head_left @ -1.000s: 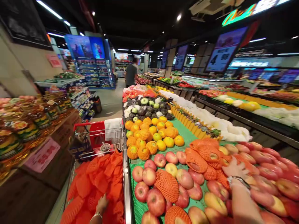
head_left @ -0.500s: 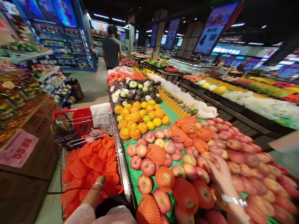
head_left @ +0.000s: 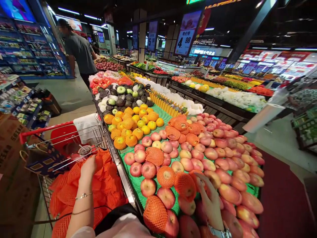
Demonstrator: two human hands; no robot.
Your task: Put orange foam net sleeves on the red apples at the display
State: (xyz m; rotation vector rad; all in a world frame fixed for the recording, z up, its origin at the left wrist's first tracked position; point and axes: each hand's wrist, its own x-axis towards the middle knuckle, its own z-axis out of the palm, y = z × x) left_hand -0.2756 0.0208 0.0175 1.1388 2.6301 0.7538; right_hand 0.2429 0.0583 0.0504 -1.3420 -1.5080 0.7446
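Observation:
My left hand [head_left: 88,168] reaches down into the shopping cart [head_left: 61,132] and its fingers curl into the pile of orange foam nets [head_left: 104,188]. A thin bracelet sits on that wrist. My right hand [head_left: 210,198], with a watch at the wrist, lies on the heap of red apples [head_left: 223,155]. Its fingers wrap against the right side of an apple in an orange net [head_left: 184,185]. More netted apples [head_left: 155,213] lie close by on the green mat [head_left: 138,185].
Oranges [head_left: 133,127], some netted, and dark green fruit [head_left: 123,97] fill the stand farther back. A person in a grey shirt [head_left: 79,53] stands in the aisle at the far left. A plastic bag roll [head_left: 262,117] hangs at the right. Shelves line the left side.
The view has swung right and down. My left hand moved up the net pile toward the cart's far end. My right hand drew back from the far apples to a netted apple near me.

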